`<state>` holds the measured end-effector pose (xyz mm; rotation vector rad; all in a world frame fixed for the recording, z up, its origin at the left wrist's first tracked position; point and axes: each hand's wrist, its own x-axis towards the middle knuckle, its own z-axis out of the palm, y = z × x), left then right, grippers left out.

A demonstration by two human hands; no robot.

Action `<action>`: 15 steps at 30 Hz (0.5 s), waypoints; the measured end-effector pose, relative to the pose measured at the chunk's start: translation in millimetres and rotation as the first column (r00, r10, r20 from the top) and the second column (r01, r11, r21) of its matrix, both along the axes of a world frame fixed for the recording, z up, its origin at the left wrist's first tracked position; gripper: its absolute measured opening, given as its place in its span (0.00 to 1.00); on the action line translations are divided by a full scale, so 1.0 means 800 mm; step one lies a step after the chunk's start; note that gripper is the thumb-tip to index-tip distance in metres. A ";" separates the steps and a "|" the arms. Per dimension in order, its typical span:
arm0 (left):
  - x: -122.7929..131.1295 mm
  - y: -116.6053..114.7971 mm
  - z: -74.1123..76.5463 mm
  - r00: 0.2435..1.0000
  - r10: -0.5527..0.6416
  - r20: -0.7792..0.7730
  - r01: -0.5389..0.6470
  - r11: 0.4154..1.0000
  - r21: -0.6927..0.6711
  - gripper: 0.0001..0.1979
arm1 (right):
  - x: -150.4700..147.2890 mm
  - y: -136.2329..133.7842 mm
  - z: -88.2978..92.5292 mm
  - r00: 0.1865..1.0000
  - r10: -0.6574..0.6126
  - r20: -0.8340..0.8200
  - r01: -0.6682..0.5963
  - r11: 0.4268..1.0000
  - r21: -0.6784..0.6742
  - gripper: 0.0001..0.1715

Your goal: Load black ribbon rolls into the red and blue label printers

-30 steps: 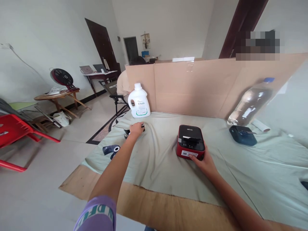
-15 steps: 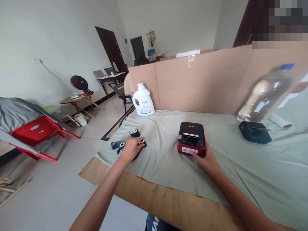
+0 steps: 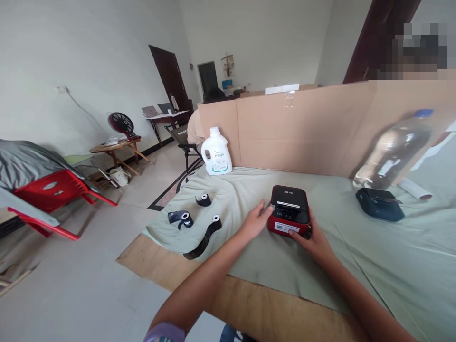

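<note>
A red and black label printer (image 3: 289, 211) sits on the cloth in front of me. My right hand (image 3: 315, 235) grips its right front corner, thumb on the front label and the other fingers partly hidden along the side. At its left edge is my left hand (image 3: 255, 219), fingers apart and holding nothing; whether it touches the casing is hard to tell. Farther left lie three small dark-coated paper rolls: one at the back (image 3: 204, 200), one on the left (image 3: 185, 219), and one (image 3: 215, 222) with a long tail unrolled towards the table edge.
A white jug (image 3: 216, 154) stands at the back left before a cardboard screen (image 3: 299, 130). On the right are a large clear bottle (image 3: 395, 152), a dark device (image 3: 379, 204) and a white tube (image 3: 416, 189). A person sits behind the screen. The board's bare edge (image 3: 263, 289) faces me.
My left hand has let go of the nearest paper roll and moved right to the printer's left side. My right hand has stayed on the printer. The view has shifted slightly.
</note>
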<state>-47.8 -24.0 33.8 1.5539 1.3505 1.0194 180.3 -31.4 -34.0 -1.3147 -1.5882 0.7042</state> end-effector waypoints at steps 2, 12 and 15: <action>0.027 0.017 -0.013 0.992 -0.059 0.112 0.060 0.998 -0.003 0.24 | -0.001 -0.002 0.006 0.998 0.001 0.059 -0.001 1.000 -0.003 0.63; -0.099 0.091 0.028 0.931 0.072 0.358 -0.096 0.994 0.049 0.20 | -0.135 0.089 0.071 0.982 0.182 0.042 -0.187 0.953 0.239 0.57; -0.167 0.124 0.043 0.890 0.200 0.410 -0.195 0.979 -0.055 0.20 | -0.214 0.141 0.082 0.957 0.289 0.024 -0.283 0.913 0.296 0.55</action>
